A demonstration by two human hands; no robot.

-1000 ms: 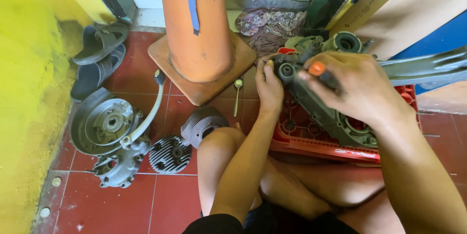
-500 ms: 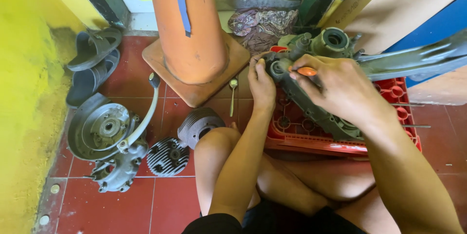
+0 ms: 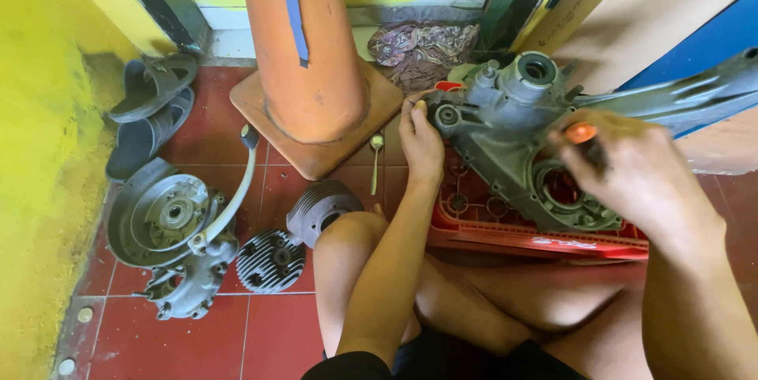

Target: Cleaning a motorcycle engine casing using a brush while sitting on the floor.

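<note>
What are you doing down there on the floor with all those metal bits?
A person sits on the red tile floor, working on a grey engine casing that rests on a red crate. The left hand steadies the casing's end. The right hand grips an orange-handled tool over it. More engine parts lie beside an orange cone.

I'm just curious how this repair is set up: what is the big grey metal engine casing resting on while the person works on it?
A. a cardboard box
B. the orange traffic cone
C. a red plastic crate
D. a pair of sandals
C: the grey engine casing lies on top of the red plastic crate, with the left hand steadying its end and the right hand holding an orange-handled tool over it.
</note>
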